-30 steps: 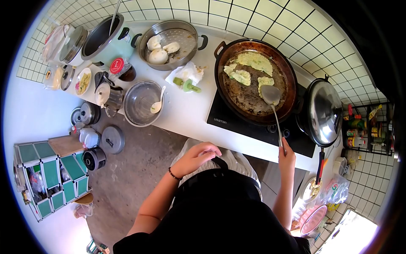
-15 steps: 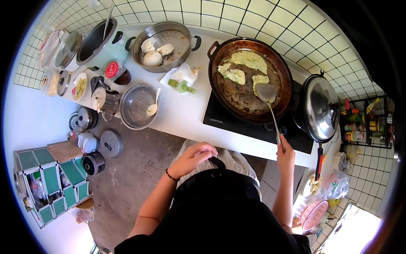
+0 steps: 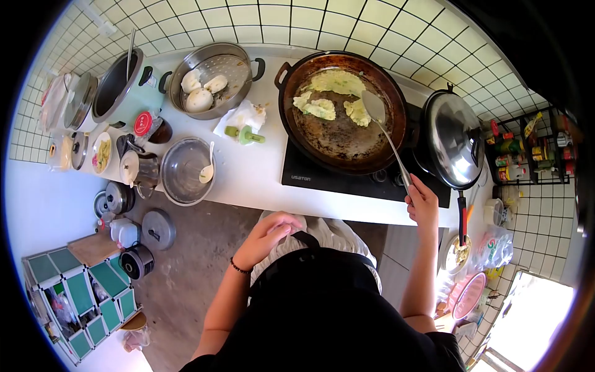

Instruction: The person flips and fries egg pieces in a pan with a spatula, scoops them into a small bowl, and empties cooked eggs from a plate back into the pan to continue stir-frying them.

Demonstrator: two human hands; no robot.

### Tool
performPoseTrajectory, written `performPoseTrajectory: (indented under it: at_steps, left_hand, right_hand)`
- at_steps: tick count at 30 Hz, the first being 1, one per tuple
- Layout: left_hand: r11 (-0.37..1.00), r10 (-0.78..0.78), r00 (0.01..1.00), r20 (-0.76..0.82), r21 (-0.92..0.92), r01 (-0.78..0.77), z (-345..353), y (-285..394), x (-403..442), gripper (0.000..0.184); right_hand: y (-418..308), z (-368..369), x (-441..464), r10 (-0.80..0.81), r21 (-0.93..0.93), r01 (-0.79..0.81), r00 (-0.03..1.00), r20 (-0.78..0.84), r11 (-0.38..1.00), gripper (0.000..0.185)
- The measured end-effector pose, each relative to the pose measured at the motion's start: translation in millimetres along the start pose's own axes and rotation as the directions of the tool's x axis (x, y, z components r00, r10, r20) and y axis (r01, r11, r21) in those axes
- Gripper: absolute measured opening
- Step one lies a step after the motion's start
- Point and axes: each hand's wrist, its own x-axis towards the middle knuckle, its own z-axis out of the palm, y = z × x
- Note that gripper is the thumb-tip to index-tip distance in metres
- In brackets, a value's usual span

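My right hand (image 3: 424,199) is closed round the handle of a metal spatula (image 3: 396,152). The spatula's broad blade rests in a large brown-rimmed frying pan (image 3: 341,152), touching the right-hand piece of yellow-green egg pancake (image 3: 357,113). Two other pieces lie in the pan: a long egg pancake piece (image 3: 338,82) at the back and a smaller egg pancake piece (image 3: 315,107) at the left. Below the counter edge, in front of my waist, hangs my left hand (image 3: 269,234), loosely open with bent fingers and nothing visible in it.
The pan stands on a black induction cooktop (image 3: 322,177). To its right is a lidded pot (image 3: 457,139) with its handle outward. At left are a steamer pan (image 3: 232,93) with white buns, a steel bowl (image 3: 186,170) with a spoon, and a green-handled tool (image 3: 245,134) on tissue.
The spatula blade has moved from the front of the right-hand pancake piece to its far right side. That piece now lies closer to the long one. The whole view has shifted slightly.
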Motion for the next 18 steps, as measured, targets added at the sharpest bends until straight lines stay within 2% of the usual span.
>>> performPoseTrajectory:
  at_steps: [3,6,9,13,15,16,18]
  left_hand:
    - [1.000,-0.024,1.000,0.017,0.010,0.024,-4.5,-2.4,-1.1,0.021]
    - [0.998,-0.050,0.998,0.027,0.030,0.049,-4.4,-0.7,-3.0,0.022]
    - [0.999,-0.036,0.999,0.000,0.015,0.036,-3.4,5.3,-5.7,0.022]
    - [0.998,0.046,0.999,-0.014,0.031,-0.046,-6.8,-1.8,-5.6,0.022]
    - [0.999,0.012,1.000,-0.004,0.034,-0.012,-4.8,0.2,-5.3,0.022]
    - [0.999,-0.005,1.000,0.001,0.037,0.005,-4.2,1.2,-4.8,0.022]
    - [0.999,0.018,1.000,0.007,0.040,-0.018,-3.3,1.0,-3.6,0.022]
  right_hand:
    - [15.2,7.2,11.4,-0.124,-0.210,0.114,0.992,-0.036,0.971,0.037]
    - [10.7,19.3,12.5,-0.244,-0.444,0.183,0.966,-0.085,0.877,0.036]
    - [26.8,14.2,15.3,-0.358,-0.557,0.261,0.931,-0.071,0.789,0.034]
    - [22.2,0.7,-8.1,-0.236,-0.554,0.157,0.969,-0.074,0.818,0.032]
    - [4.0,-4.7,-27.3,-0.167,-0.536,0.099,0.983,-0.080,0.838,0.032]
    - [-1.3,-8.4,-31.8,-0.152,-0.532,0.078,0.984,-0.097,0.843,0.032]
    - [-3.7,-14.6,-36.4,-0.222,-0.513,0.133,0.968,-0.115,0.848,0.034]
